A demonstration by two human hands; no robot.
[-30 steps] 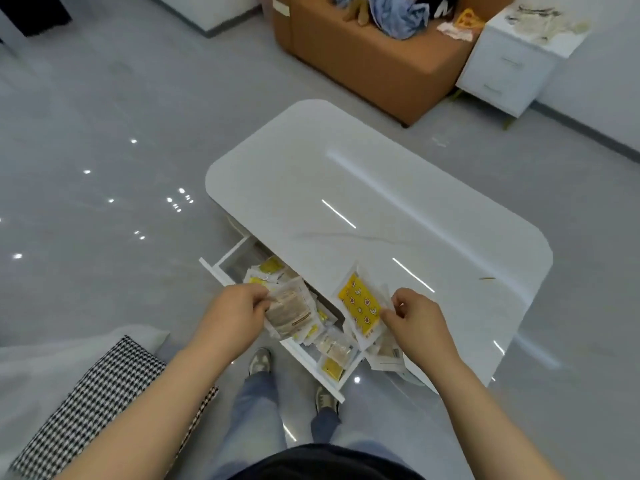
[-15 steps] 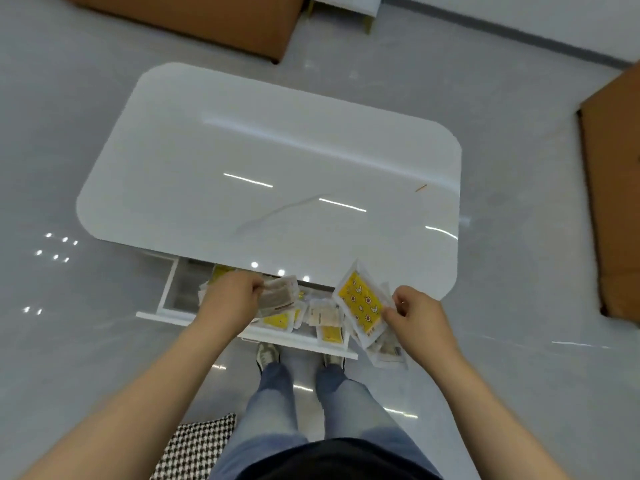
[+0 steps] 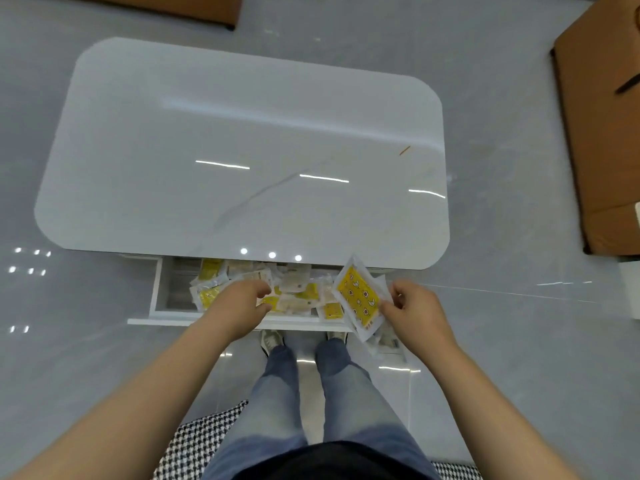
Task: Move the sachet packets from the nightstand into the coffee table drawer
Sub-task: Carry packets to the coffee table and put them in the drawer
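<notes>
As tabletop (image 3: 242, 133) overhangs the drawer (image 3: 156, 289), right hand (image 3: 419, 313) pinches sachets (image 3: 358, 299); left hand's (image 3: 239, 306) grip unclear.

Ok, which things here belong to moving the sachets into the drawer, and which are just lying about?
Job: open drawer, loose sachets inside it, yellow sachet pinched in the right hand, left hand over the drawer.
Lying about: thin stick on the tabletop, brown furniture at right, houndstooth cloth by the feet.
</notes>
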